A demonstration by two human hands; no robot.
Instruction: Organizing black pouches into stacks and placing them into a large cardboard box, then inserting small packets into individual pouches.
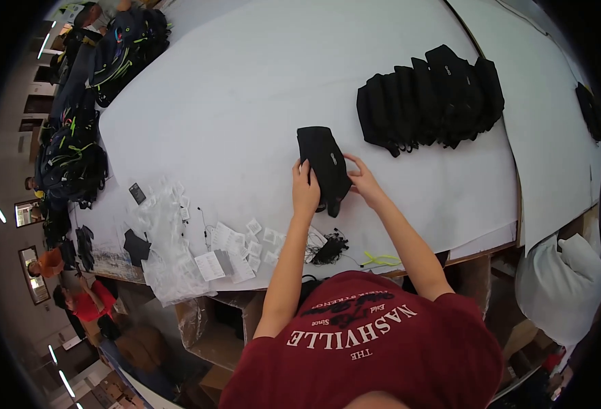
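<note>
Two hands working one black folded item (pixel 324 167) nr table (pixel 246 88) front edge | L hand (pixel 305 191) & R hand (pixel 363 183) pinching its sides | finished stack (pixel 430 95) sitting far-right | tags (pixel 236 249) waiting front edge

Small white paper tags (pixel 254 238) lie scattered on the white table's near edge, beside clear plastic bags (pixel 161 225) (crumpled, partly stacked). A small dark rectangular tag (pixel 137 193) lies left of them, and open brown cardboard boxes (pixel 208 327) stand below the table.
</note>
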